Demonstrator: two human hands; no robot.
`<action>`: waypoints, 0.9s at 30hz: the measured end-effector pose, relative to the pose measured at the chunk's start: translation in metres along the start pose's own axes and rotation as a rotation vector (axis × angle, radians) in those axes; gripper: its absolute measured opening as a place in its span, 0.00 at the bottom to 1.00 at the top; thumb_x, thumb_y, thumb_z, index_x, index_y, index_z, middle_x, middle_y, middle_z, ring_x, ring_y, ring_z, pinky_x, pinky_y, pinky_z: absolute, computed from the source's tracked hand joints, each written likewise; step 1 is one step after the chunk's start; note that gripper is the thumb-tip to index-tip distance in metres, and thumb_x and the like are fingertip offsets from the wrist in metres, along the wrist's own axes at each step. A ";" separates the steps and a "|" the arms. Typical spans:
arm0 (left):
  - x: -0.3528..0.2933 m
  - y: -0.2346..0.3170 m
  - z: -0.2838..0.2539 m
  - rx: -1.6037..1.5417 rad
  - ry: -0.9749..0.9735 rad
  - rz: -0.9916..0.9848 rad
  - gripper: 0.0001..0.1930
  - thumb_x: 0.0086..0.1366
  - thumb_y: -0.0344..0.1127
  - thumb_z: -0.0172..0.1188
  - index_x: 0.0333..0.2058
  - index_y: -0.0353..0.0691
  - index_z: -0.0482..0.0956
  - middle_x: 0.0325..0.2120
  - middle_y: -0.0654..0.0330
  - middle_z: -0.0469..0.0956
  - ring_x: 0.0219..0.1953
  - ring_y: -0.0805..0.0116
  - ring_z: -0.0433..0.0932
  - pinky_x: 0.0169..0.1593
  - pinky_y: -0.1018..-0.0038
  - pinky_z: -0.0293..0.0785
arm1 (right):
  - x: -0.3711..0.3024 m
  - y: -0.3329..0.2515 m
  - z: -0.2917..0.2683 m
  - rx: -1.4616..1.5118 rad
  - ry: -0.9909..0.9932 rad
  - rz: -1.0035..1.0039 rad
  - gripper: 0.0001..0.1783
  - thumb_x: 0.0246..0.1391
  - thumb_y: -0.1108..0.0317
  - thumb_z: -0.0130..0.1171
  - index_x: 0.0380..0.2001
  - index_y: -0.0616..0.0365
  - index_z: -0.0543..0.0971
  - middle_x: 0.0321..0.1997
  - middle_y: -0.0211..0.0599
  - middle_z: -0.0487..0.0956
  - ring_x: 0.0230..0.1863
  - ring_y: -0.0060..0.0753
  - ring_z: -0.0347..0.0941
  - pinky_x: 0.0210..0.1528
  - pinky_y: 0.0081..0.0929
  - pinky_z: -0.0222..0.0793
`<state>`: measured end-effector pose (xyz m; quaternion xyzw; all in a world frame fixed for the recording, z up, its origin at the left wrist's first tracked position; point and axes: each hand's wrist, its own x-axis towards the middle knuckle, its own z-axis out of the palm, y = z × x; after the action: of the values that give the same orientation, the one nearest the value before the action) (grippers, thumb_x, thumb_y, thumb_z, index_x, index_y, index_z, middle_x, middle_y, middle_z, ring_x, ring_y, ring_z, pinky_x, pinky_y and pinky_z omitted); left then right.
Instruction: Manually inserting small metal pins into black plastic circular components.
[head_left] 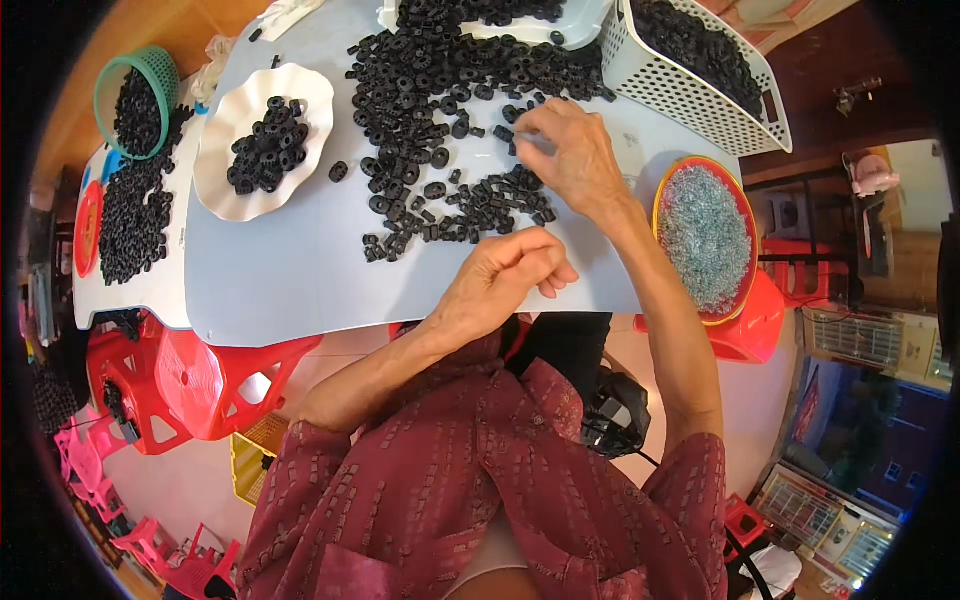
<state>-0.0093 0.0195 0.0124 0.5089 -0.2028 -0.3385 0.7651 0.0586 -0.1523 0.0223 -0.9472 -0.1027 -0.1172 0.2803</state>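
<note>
Small black plastic parts (pixel 400 110), many of them ring-shaped or oblong, lie heaped and scattered over the pale table. At the right edge of this heap is my right hand (pixel 575 160), its thumb and forefinger parted around a few pieces, with no part seen held. My left hand (pixel 505 280) hovers near the table's front edge, below the nearest scattered parts. Its fingers are curled closed, and whatever may be inside them is hidden. Left of the heap, a white scalloped plate (pixel 218 170) bears a pile of black parts (pixel 268 148). One loose part (pixel 338 171) lies beside it.
A white perforated basket (pixel 690 95) of black parts stands back right. Beside my right forearm is a red-rimmed tray (pixel 742 270) of small clear bluish pieces. A green basket (pixel 160 75) is tipped at the left. Red stools (pixel 205 385) stand below the table.
</note>
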 end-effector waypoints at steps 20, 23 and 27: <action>0.011 0.011 -0.027 -0.187 0.180 0.075 0.16 0.68 0.37 0.50 0.46 0.30 0.71 0.36 0.53 0.77 0.38 0.69 0.75 0.44 0.72 0.72 | -0.058 -0.043 -0.002 0.895 0.221 0.298 0.07 0.52 0.71 0.61 0.35 0.61 0.79 0.27 0.26 0.77 0.29 0.16 0.71 0.32 0.17 0.68; 0.017 0.008 -0.021 -0.243 0.150 0.041 0.15 0.68 0.35 0.51 0.47 0.30 0.71 0.34 0.56 0.77 0.37 0.69 0.76 0.43 0.72 0.73 | -0.074 -0.056 0.001 0.824 0.354 0.283 0.06 0.54 0.72 0.59 0.33 0.64 0.80 0.30 0.32 0.79 0.30 0.20 0.72 0.33 0.20 0.70; 0.016 0.001 -0.019 -0.185 0.127 -0.017 0.13 0.67 0.34 0.52 0.45 0.30 0.73 0.32 0.55 0.79 0.33 0.69 0.77 0.39 0.72 0.75 | -0.090 -0.045 -0.004 0.557 0.375 0.179 0.06 0.54 0.74 0.57 0.32 0.66 0.79 0.29 0.40 0.78 0.30 0.32 0.74 0.33 0.26 0.70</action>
<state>0.0146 0.0204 0.0050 0.4581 -0.1174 -0.3292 0.8173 -0.0396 -0.1288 0.0231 -0.8015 0.0059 -0.2316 0.5513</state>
